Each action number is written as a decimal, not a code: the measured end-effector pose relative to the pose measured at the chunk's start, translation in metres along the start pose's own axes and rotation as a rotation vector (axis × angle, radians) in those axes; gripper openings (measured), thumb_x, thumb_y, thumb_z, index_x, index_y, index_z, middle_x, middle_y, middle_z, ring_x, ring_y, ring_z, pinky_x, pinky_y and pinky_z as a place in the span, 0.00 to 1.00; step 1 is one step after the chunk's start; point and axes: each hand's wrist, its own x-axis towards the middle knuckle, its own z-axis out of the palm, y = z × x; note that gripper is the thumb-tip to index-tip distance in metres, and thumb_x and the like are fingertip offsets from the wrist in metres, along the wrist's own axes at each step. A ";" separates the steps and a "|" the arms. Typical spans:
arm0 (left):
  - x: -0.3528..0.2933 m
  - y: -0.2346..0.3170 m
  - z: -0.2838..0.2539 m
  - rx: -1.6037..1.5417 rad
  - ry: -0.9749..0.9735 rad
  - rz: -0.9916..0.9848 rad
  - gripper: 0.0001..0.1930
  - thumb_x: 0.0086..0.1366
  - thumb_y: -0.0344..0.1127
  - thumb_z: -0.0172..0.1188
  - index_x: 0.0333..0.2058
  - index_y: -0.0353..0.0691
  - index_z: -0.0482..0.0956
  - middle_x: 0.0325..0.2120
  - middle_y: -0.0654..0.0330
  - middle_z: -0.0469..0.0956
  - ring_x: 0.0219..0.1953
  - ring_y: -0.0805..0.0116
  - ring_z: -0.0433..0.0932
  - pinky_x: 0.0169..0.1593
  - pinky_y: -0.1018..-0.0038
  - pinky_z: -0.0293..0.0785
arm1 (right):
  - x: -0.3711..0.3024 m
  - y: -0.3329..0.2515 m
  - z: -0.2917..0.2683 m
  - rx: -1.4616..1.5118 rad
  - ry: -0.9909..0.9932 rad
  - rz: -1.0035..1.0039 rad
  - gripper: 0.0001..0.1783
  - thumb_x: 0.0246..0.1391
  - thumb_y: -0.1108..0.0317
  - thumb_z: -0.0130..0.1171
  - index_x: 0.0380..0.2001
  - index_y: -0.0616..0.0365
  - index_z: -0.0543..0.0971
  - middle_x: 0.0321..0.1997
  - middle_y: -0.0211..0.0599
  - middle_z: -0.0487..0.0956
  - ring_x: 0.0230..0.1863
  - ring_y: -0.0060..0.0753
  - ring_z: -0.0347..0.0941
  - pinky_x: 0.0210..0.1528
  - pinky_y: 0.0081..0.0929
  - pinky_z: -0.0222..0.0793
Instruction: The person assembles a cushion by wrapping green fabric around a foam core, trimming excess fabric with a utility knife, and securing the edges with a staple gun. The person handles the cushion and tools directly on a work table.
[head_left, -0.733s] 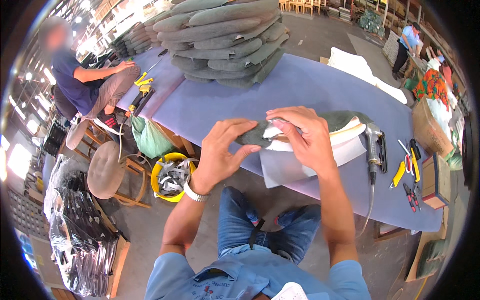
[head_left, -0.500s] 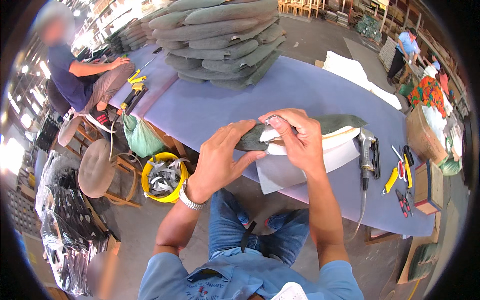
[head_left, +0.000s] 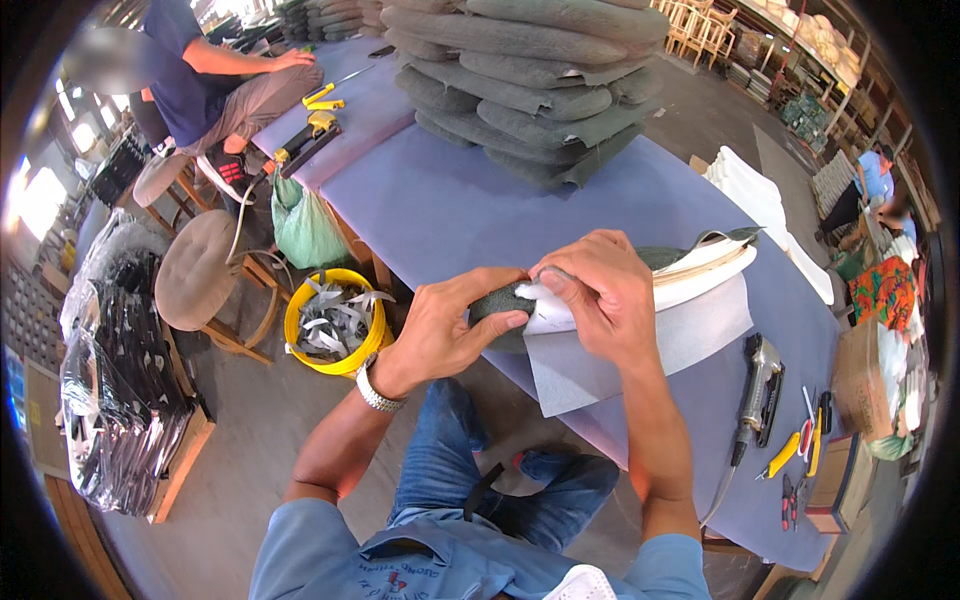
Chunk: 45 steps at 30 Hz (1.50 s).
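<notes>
On the blue-topped table lies a cushion with white padding, a thin wooden edge and dark grey-green fabric. My left hand is wrapped round its left end, thumb and fingers pressing the dark cover. Beside it, my right hand pinches at the edge where cover and white padding meet; what lies between those fingertips is partly hidden. A light grey sheet sticks out from under the cushion toward me. To the right of my right hand rests an air staple gun with its hose.
A tall stack of dark cushions stands at the back. Right of the staple gun lie a yellow cutter and pliers. At left are a yellow bucket of scraps, a stool and a seated person.
The view has swung, shifting the scene. My right fingers have moved closer to my left fingertips and no longer spread over the padding. My left hand keeps its hold on the cushion's end.
</notes>
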 end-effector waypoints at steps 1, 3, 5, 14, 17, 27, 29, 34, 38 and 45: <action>0.000 -0.003 0.000 -0.013 0.003 0.008 0.23 0.63 0.41 0.72 0.52 0.35 0.81 0.42 0.51 0.85 0.41 0.54 0.86 0.45 0.67 0.80 | 0.002 0.001 0.001 0.001 -0.005 -0.037 0.04 0.52 0.69 0.70 0.30 0.55 0.84 0.29 0.30 0.83 0.30 0.34 0.77 0.40 0.34 0.65; -0.004 -0.007 0.000 -0.036 0.008 0.012 0.22 0.63 0.40 0.71 0.53 0.37 0.81 0.44 0.53 0.85 0.42 0.53 0.86 0.45 0.67 0.81 | 0.001 0.004 0.003 -0.001 -0.063 -0.078 0.05 0.50 0.68 0.71 0.30 0.54 0.84 0.31 0.28 0.84 0.31 0.32 0.78 0.40 0.32 0.65; -0.011 -0.012 0.002 -0.055 0.011 0.036 0.22 0.63 0.39 0.71 0.53 0.37 0.81 0.45 0.54 0.85 0.43 0.54 0.86 0.46 0.68 0.82 | 0.000 0.004 0.004 0.006 -0.108 -0.113 0.06 0.48 0.67 0.72 0.30 0.53 0.84 0.33 0.26 0.85 0.33 0.31 0.79 0.40 0.31 0.66; -0.035 -0.016 0.017 -0.161 0.078 0.082 0.24 0.58 0.37 0.74 0.53 0.37 0.81 0.50 0.55 0.85 0.47 0.56 0.87 0.47 0.69 0.83 | -0.010 -0.010 -0.004 0.058 -0.321 -0.185 0.09 0.46 0.62 0.73 0.29 0.52 0.85 0.39 0.23 0.87 0.44 0.30 0.82 0.41 0.32 0.67; -0.042 -0.009 0.022 -0.190 0.086 0.072 0.25 0.57 0.37 0.76 0.51 0.35 0.80 0.49 0.51 0.85 0.49 0.54 0.86 0.49 0.67 0.83 | -0.018 -0.015 -0.010 0.062 -0.355 -0.191 0.10 0.46 0.60 0.73 0.29 0.52 0.86 0.39 0.24 0.87 0.44 0.32 0.82 0.41 0.35 0.67; -0.061 0.003 0.030 -0.142 0.116 0.075 0.27 0.53 0.36 0.78 0.50 0.37 0.78 0.51 0.48 0.84 0.54 0.51 0.84 0.53 0.64 0.82 | -0.037 -0.034 -0.013 -0.033 -0.386 -0.240 0.07 0.43 0.64 0.75 0.26 0.49 0.86 0.40 0.21 0.87 0.43 0.30 0.81 0.47 0.37 0.69; -0.064 0.004 0.032 -0.177 0.147 0.059 0.26 0.52 0.35 0.78 0.48 0.37 0.78 0.51 0.49 0.84 0.55 0.51 0.83 0.53 0.63 0.83 | -0.039 -0.034 -0.011 -0.043 -0.370 -0.255 0.07 0.43 0.64 0.76 0.26 0.49 0.86 0.40 0.21 0.87 0.42 0.29 0.80 0.47 0.37 0.69; -0.066 0.003 0.031 -0.167 0.153 0.114 0.24 0.52 0.34 0.77 0.47 0.37 0.79 0.50 0.51 0.84 0.55 0.49 0.83 0.53 0.63 0.83 | -0.041 -0.038 -0.006 -0.081 -0.320 -0.289 0.11 0.37 0.66 0.77 0.25 0.49 0.84 0.39 0.19 0.85 0.43 0.28 0.79 0.47 0.34 0.69; -0.068 0.005 0.033 -0.087 0.143 0.172 0.24 0.51 0.33 0.77 0.47 0.38 0.80 0.50 0.52 0.85 0.54 0.50 0.83 0.51 0.63 0.85 | -0.052 -0.042 -0.005 -0.114 -0.266 -0.288 0.10 0.41 0.65 0.77 0.26 0.48 0.83 0.38 0.21 0.86 0.42 0.29 0.79 0.49 0.36 0.69; -0.071 0.010 0.035 0.057 0.135 0.218 0.21 0.50 0.30 0.74 0.45 0.40 0.82 0.51 0.57 0.84 0.50 0.54 0.85 0.46 0.67 0.86 | -0.071 -0.063 0.003 -0.257 -0.146 -0.171 0.13 0.46 0.68 0.74 0.35 0.49 0.82 0.36 0.24 0.84 0.44 0.30 0.79 0.51 0.36 0.70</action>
